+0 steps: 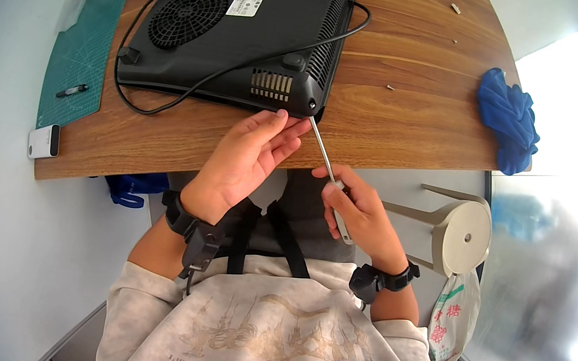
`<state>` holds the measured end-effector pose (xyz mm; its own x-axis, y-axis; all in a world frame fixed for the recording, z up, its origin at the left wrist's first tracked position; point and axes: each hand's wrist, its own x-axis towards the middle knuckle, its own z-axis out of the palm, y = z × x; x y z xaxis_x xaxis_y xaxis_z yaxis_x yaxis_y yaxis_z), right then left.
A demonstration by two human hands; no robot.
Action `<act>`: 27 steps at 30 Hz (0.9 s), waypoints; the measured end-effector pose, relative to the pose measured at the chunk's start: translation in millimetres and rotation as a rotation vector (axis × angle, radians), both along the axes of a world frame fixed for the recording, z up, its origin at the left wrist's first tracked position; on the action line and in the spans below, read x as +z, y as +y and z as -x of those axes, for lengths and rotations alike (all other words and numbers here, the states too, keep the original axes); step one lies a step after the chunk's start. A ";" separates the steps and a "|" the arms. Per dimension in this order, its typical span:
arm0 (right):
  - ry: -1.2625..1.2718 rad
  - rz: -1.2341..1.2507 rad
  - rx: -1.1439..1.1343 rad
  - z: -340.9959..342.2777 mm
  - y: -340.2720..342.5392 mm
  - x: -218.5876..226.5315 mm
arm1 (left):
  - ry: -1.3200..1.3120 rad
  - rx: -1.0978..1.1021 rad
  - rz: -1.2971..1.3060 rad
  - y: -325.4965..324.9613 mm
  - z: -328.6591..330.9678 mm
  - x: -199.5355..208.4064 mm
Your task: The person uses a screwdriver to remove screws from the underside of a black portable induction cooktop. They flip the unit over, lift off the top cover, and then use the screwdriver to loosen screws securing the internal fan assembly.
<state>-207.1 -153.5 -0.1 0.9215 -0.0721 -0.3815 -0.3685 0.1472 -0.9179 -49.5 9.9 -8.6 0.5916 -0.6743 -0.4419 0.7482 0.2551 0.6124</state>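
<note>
the cooker (285,25) lies vented side up on the table (410,109), right of the mat (94,15), with its right near corner toward the person. the right hand (357,208) has its fingers closed around the handle of the screwdriver (324,146), whose tip meets that corner at or just beside the hole (312,106); i cannot tell whether it is seated. the left hand (248,152) is loosely spread, fingertips at the near edge; how firmly they press does not show. the shaft comes in slanted from the near right, so i would raise the handle to line up with the hole, push in steadily, then turn slowly. left fingers are best braced clear of the tip, which could slip. the cable (248,63) crossing the cooker should be kept off the corner.
</note>
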 end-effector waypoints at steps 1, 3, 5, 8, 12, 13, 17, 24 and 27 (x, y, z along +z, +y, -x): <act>-0.011 -0.002 -0.007 -0.2 1.6 -2.1 | -0.005 0.007 0.004 -0.1 0.7 -0.8; -0.015 0.007 -0.022 0.5 3.0 -5.3 | -0.014 0.021 0.010 -0.5 1.9 -3.0; 0.001 0.030 -0.037 0.4 4.3 -6.7 | 0.006 0.031 0.005 -2.6 2.3 0.9; 0.095 0.156 -0.021 7.2 -1.5 -1.6 | 0.004 0.042 0.016 -1.9 1.1 -3.1; 0.117 0.384 0.015 23.6 -16.1 11.2 | -0.007 0.048 0.001 -1.6 -1.5 -6.7; 0.097 0.479 0.016 26.7 -18.7 17.6 | -0.012 0.041 0.013 -1.6 -1.5 -6.6; -0.029 0.656 -0.003 27.8 -23.9 33.4 | -0.022 0.020 0.036 -2.7 -1.9 0.7; 0.061 0.483 0.121 7.6 -29.3 61.9 | 0.011 0.033 0.061 -2.1 -1.3 0.7; 0.080 0.448 0.112 5.2 -28.0 61.2 | 0.022 0.039 0.074 -3.1 -0.1 -0.2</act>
